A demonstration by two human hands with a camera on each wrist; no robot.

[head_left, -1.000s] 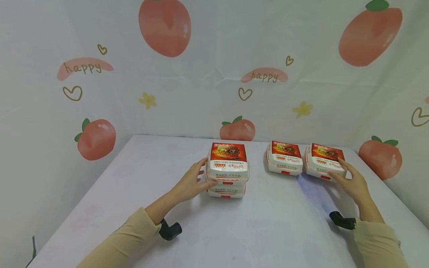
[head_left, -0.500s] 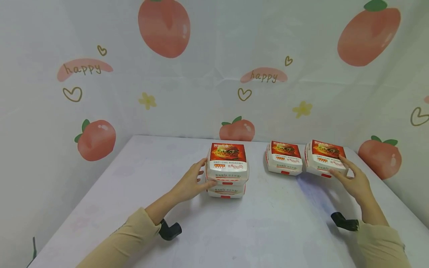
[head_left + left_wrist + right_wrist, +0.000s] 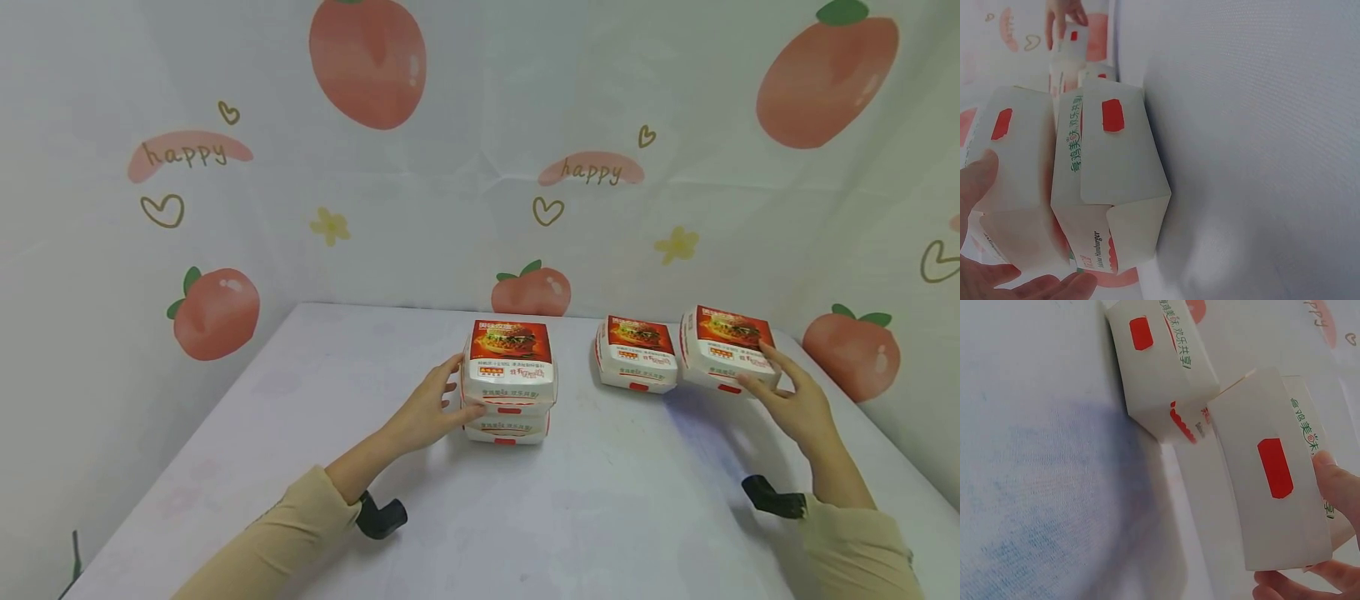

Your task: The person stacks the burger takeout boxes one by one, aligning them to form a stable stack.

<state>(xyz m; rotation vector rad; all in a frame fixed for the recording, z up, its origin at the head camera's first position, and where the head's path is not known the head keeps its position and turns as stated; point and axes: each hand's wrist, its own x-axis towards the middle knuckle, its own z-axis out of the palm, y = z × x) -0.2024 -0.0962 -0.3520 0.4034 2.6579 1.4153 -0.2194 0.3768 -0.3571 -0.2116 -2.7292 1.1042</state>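
Two white hamburger boxes with red burger pictures are stacked mid-table. My left hand (image 3: 423, 412) holds the upper box (image 3: 510, 367) at its left side, thumb on the front and fingers along the side. Beneath it sits the lower box (image 3: 1110, 156), set flat on the table. My right hand (image 3: 798, 408) grips another hamburger box (image 3: 1275, 481) by its right side, thumb on the front face; this box is lifted off the table and slightly tilted. Beside it on the left, a further hamburger box (image 3: 636, 354) stands on the table.
The white table (image 3: 585, 517) runs back to a printed cloth backdrop (image 3: 435, 217) with peaches, hearts and lettering. A black curved piece (image 3: 382, 517) sticks out at the left cuff, and a similar black piece (image 3: 772, 497) at the right cuff.
My right hand has raised its hamburger box from the table, moving it slightly up and back. My left hand and the stack stay where they were.
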